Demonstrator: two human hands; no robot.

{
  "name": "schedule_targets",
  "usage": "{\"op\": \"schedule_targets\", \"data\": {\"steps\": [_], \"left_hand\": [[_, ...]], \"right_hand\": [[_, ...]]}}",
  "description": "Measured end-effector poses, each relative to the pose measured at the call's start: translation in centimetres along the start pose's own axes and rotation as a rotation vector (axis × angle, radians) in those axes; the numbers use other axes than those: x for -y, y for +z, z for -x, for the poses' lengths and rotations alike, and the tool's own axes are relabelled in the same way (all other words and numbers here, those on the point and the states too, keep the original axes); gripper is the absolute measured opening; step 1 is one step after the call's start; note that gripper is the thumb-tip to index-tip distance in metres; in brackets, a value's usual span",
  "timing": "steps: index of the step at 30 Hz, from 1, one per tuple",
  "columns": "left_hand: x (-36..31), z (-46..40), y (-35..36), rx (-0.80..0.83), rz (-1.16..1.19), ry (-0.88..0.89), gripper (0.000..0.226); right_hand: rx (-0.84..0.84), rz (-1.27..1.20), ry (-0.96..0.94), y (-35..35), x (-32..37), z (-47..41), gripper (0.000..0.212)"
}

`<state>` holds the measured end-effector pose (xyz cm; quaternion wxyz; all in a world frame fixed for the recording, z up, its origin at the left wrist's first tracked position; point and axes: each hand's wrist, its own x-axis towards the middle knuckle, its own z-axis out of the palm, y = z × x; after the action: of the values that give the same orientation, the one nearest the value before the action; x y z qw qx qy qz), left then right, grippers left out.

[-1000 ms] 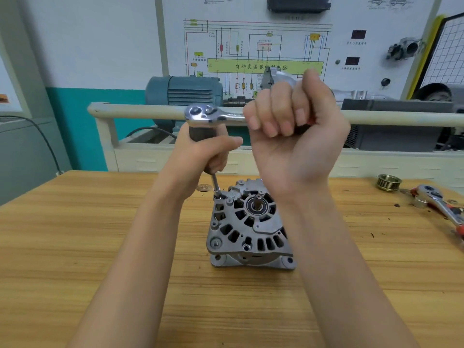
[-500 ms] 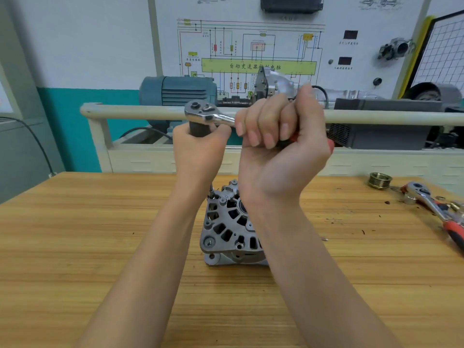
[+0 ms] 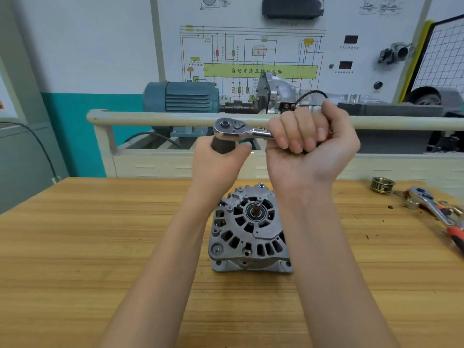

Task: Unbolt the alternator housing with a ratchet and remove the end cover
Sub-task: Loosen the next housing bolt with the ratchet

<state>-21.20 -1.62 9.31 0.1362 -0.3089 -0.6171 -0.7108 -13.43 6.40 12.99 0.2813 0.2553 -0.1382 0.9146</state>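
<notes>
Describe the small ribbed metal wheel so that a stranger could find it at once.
Look along the far right of the wooden workbench. The pulley sits beside the spare ratchet, nearer the back edge. It alone is short, round, brass-toned and grooved.

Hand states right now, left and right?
Left hand: closed around the dark extension under the ratchet head.
Right hand: closed around the ratchet handle.

Wooden bench [image 3: 100, 247]: alternator [image 3: 248, 229] centre; brass pulley [image 3: 383, 184], second ratchet [image 3: 437, 212] far right
</notes>
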Motion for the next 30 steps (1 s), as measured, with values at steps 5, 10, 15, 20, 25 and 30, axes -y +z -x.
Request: {"op": "schedule_targets", "data": {"steps": [5, 10, 15, 20, 25, 30], "left_hand": [[0.0, 0.6, 1.3, -0.174, 0.030, 0.055, 0.045], [-0.1, 0.2, -1.1, 0.259, 0.002, 0.081, 0.033], [-0.7, 0.3, -2.2, 0.536, -0.089, 0.061, 0.040], [-0.5, 0.5, -0.4, 0.263, -0.066, 0.043, 0.037], [-0.3, 0.5, 0.7, -0.014, 0.008, 0.014, 0.045], [-0.5, 0.2, -1.7, 0.321, -0.034, 0.038, 0.035]], "right_hand": [[-0.004, 0.078, -0.142, 0.2, -0.7, 1.3, 0.053], [0.066, 0.059, 0.056, -0.2, 0.5, 0.1, 0.047], [0.144, -0.035, 0.322, -1.1, 1.4, -1.2, 0.047], [-0.020, -0.029, 0.112, -0.7, 1.7, -0.4, 0.047], [-0.028, 0.093, -0.133, -0.2, -0.2, 1.8, 0.049], [0.100, 0.127, 0.111, -0.4, 0.9, 0.2, 0.047]]}}
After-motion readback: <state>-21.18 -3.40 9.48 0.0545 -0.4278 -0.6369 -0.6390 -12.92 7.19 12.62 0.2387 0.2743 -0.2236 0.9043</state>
